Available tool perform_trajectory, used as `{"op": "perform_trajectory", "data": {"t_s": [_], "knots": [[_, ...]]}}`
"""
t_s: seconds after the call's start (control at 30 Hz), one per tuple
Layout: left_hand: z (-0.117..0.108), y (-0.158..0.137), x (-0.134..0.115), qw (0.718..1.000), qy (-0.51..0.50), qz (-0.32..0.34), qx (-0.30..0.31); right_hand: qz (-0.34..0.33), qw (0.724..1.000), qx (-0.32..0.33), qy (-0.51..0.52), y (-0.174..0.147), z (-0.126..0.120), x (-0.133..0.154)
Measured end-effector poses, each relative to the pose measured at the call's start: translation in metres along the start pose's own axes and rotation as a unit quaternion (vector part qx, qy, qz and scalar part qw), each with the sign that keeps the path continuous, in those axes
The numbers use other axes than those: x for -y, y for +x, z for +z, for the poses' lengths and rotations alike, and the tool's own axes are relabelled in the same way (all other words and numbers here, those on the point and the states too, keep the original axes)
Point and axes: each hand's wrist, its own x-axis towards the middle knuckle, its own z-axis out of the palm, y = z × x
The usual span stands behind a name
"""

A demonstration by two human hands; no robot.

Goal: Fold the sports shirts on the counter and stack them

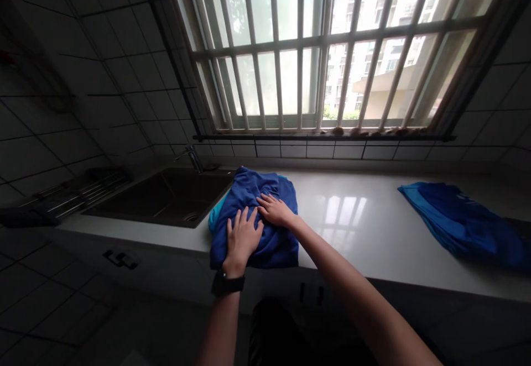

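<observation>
A dark blue garment (282,244) lies bunched into a rough rectangle at the counter's front edge, just right of the sink. Turquoise cloth (215,215) peeks out along its left side; whether it is a separate piece I cannot tell. My left hand (241,238) rests flat on the garment with its fingers spread, a black watch on that wrist. Touching the cloth a little farther back and to the right is my right hand (274,209), its fingers stretched out. Neither hand grips anything.
At the right end of the white countertop (340,244) lies a folded blue garment (468,225). A dark sink (166,194) with a faucet (193,158) is on the left, beside a dark rack (87,189). A barred window (290,51) rises behind the counter.
</observation>
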Motion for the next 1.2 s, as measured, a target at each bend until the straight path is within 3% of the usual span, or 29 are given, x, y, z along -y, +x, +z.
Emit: {"op": "perform_trajectory", "data": {"t_s": [0.13,0.27,0.37,0.47,0.57,0.67,0.77,0.83,0.93,1.0,1.1,1.2], "knots": [[0.021,-0.002,0.005,0.998,0.062,0.008,0.024,-0.067,0.998,-0.009,0.017,-0.035,-0.008,-0.029],[0.024,0.002,0.01,0.997,0.074,0.002,0.031,-0.107,0.992,-0.061,0.02,-0.087,-0.031,-0.067],[0.027,0.013,0.011,0.997,0.067,-0.009,0.034,-0.058,0.993,-0.098,0.004,-0.131,-0.058,-0.094],[0.03,0.021,0.014,0.999,0.039,-0.013,0.025,0.069,0.985,-0.153,-0.027,-0.176,-0.091,-0.123],[0.026,0.025,0.018,0.999,0.011,-0.013,0.028,0.252,0.934,-0.237,-0.083,-0.225,-0.128,-0.158],[0.015,0.03,0.01,0.998,0.011,-0.025,0.05,0.431,0.842,-0.288,-0.15,-0.277,-0.16,-0.198],[0.004,0.033,-0.031,0.999,0.027,0.002,0.025,0.579,0.746,-0.282,-0.17,-0.323,-0.178,-0.236],[0.002,0.034,-0.076,0.997,-0.006,0.083,-0.005,0.621,0.729,-0.248,-0.147,-0.344,-0.183,-0.254],[0.014,0.035,-0.146,0.974,-0.084,0.206,-0.031,0.594,0.763,-0.239,-0.092,-0.361,-0.185,-0.269],[0.031,0.037,-0.179,0.957,-0.105,0.269,-0.039,0.551,0.775,-0.299,-0.084,-0.366,-0.19,-0.269],[0.059,0.042,-0.196,0.943,-0.096,0.314,-0.046,0.453,0.766,-0.442,-0.11,-0.365,-0.211,-0.261],[0.078,0.044,-0.188,0.947,-0.093,0.303,-0.049,0.357,0.756,-0.541,-0.088,-0.351,-0.245,-0.248]]}}
